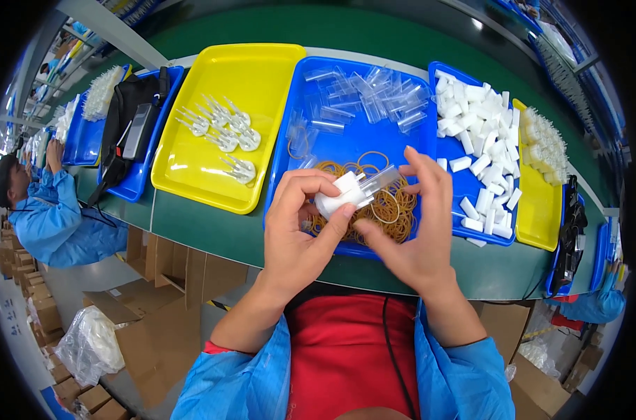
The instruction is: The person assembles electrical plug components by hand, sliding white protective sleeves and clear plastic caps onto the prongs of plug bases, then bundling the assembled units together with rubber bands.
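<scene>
My left hand [290,227] pinches a white plastic piece [342,196] with a rounded base and prongs, tilted up to the right. A clear plastic tube [379,182] extends from its pronged end; how the two are joined is hidden. Close by on the right, my right hand [428,234] is open, thumb and fingers spread around the tube's side without clearly gripping anything. Beneath both hands lies a pile of tan rubber bands [391,217], in the near part of a blue tray [332,147]. More clear tubes [377,91] lie loose at that tray's far end.
On the left, a yellow tray [262,84] carries several white pronged pieces [223,126]. Rightward, another blue tray [458,185] is heaped with white blocks [482,133]. Beyond it stands a yellow tray [538,217] of whitish parts. A co-worker [52,203] in blue sits far left.
</scene>
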{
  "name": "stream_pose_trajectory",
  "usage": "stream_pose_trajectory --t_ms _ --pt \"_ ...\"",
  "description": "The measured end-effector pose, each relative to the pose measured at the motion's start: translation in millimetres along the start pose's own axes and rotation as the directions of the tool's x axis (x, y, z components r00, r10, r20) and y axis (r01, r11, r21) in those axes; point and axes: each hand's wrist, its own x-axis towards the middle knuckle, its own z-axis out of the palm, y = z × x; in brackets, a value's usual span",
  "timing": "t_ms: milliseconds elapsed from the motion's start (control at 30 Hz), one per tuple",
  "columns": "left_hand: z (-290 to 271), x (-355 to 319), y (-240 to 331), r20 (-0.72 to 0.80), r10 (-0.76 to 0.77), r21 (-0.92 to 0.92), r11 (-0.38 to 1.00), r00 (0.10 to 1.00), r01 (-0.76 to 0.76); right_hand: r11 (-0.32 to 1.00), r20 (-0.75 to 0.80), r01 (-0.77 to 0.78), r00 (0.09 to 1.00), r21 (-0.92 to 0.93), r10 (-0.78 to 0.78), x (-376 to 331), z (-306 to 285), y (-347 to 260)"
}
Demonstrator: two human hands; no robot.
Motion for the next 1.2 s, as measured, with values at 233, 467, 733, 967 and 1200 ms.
stream_pose_trajectory --t_ms 233,467,733,967,1200 --pt "17.1 0.9 8.4 -0.018 -0.111 -0.085 0.99 0.994 0.109 0.971 -0.092 0.044 0.993 -0.233 -0.067 -2.0 25.3 -6.5" --pt "16.9 -1.0 6.9 0.029 -0.179 -0.094 0.979 0.983 0.181 0.982 -0.091 0.049 0.994 -0.183 -0.066 1.9 20.3 -7.7" --pt "17.1 -1.7 4.8 0.047 -0.201 -0.1 0.974 0.978 0.205 0.985 -0.088 0.068 0.993 -0.161 -0.083 0.0 21.1 -6.3" --pt "5.9 -1.8 7.0 0.108 -0.144 -0.352 0.92 0.984 0.173 0.979 -0.125 0.093 0.985 -0.18 -0.116 -0.5 17.6 -6.0" --pt "1.7 -5.6 2.7 0.13 -0.108 -0.34 0.929 0.986 0.146 0.971 -0.126 0.13 0.979 -0.2 -0.157 -0.7 19.2 -1.8"
